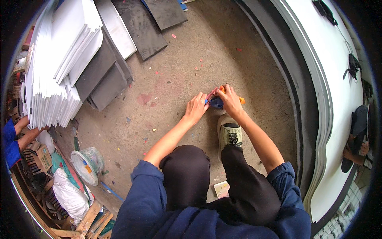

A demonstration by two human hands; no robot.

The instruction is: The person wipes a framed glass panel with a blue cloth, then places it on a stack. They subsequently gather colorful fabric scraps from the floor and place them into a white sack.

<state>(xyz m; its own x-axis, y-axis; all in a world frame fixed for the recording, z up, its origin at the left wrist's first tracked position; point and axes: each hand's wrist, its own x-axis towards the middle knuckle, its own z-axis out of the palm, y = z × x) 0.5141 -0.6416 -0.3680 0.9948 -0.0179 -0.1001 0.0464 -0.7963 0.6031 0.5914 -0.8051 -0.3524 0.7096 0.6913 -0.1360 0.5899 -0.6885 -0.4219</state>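
Note:
Low over the concrete floor just ahead of my shoe (230, 135), both hands work close together on a small bundle (216, 102) of dark blue, red and orange. What kind of thing it is, I cannot make out. My left hand (195, 108) has its fingers closed at the bundle's left side, where a bit of bright blue shows at the fingertips. On the other side, my right hand (230, 100) pinches the upper part, near a reddish strip. An orange piece (242, 100) sticks out past my right hand. My fingers hide much of the bundle.
White sheets (59, 59) and dark panels (145, 32) are stacked at the upper left. Long white and black sheets (318, 99) line the right. At left are a bucket (87, 165), a white sack (69, 195) and another person's arms (30, 133). Coloured scraps dot the floor.

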